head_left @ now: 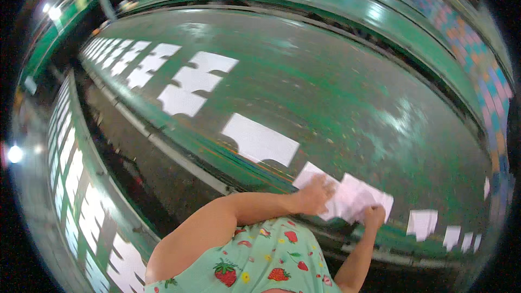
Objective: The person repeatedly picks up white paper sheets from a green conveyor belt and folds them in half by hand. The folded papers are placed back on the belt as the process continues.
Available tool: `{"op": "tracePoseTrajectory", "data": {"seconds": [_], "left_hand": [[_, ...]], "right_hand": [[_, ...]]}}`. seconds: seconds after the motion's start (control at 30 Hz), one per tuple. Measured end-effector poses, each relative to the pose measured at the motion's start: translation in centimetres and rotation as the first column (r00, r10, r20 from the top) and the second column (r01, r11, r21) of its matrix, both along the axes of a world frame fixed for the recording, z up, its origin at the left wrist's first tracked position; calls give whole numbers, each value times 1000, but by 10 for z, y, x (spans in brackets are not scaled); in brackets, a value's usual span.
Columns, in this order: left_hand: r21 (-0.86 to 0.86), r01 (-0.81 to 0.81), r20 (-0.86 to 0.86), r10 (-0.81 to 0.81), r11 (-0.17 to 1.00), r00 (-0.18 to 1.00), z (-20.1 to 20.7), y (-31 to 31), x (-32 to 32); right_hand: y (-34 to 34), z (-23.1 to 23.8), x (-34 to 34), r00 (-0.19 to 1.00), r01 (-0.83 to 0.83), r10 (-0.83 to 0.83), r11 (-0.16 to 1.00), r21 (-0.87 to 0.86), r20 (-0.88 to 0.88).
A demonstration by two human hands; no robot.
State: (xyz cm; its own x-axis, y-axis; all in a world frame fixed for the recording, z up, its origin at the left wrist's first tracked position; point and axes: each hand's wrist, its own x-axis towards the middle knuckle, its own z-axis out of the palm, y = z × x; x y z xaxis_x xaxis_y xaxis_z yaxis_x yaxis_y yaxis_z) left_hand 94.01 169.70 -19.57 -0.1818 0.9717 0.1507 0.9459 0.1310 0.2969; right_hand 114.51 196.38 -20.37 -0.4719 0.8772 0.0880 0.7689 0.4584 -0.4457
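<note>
Both hands, left hand [316, 191] flat with fingers spread and right hand [373, 215] pinching its edge, lay the white fabric piece [353, 198] on the green worktop [336, 92] at 5 o'clock, probably needing alignment next.

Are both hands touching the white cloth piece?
Yes, the left hand presses flat on the white cloth piece on the green table, and the right hand grips its near edge.

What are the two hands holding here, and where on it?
Both hands are on one white fabric piece on the green table: left hand pressing its left end, right hand gripping its near right edge.
</note>
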Motion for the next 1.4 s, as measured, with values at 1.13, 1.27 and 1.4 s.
{"op": "tracePoseTrajectory", "data": {"seconds": [1.13,1.27,1.4], "left_hand": [[238,-89,436,-25,967,900,40,-33,-61],[100,-363,664,210,926,718,53,-122,-93],[75,-482,688,305,873,659,60,-200,-121]], "right_hand": [[-112,124,-57,409,-837,511,541,-87,-756],[-105,124,-63,398,-793,566,608,39,-721],[-115,119,-74,582,-782,541,577,-236,-607]]}}
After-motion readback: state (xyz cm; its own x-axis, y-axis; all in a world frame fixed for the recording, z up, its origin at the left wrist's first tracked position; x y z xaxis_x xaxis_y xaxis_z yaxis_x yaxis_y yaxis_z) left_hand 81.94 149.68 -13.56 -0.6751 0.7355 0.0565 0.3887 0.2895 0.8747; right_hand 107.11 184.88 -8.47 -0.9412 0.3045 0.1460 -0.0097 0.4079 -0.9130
